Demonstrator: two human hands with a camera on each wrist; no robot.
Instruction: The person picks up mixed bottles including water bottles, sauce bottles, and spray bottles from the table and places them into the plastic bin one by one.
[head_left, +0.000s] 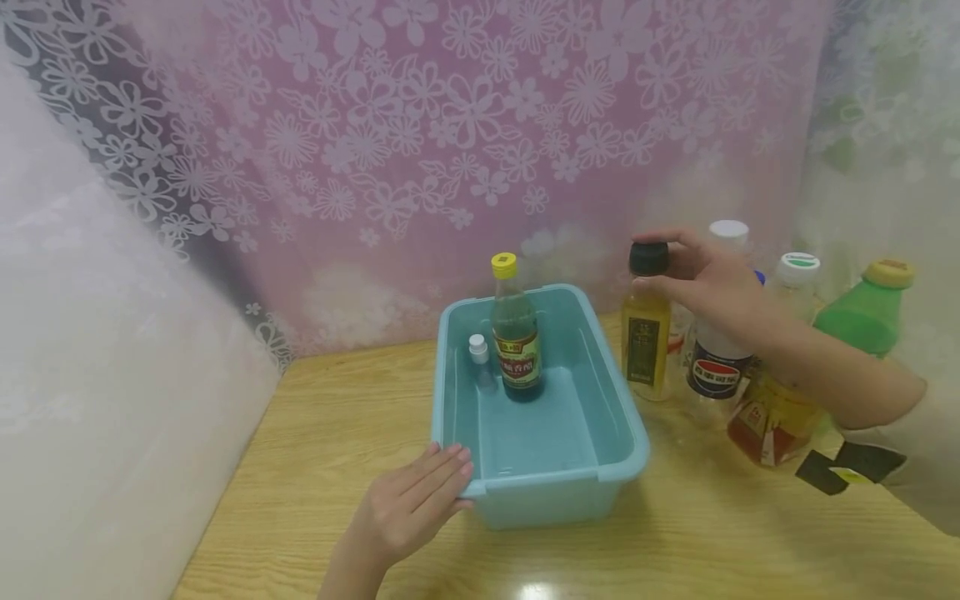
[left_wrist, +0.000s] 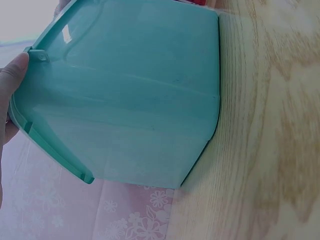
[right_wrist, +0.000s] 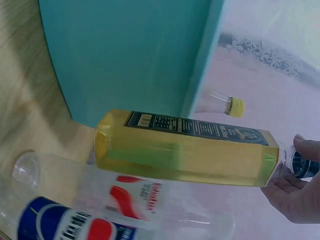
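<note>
Left hand (head_left: 405,504) is gripping the near-left corner of the tub (head_left: 543,479), presumably steadying it; right hand (head_left: 708,287) is holding the amber bottle (head_left: 647,346) upright by its black cap (head_left: 649,259), probably for control, just right of the tub.

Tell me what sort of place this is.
Probably an indoor tabletop set-up, screened off: a wood-grain table, a flower-patterned sheet hanging behind it, and a blue-green bin holding a yellow-capped bottle.
</note>
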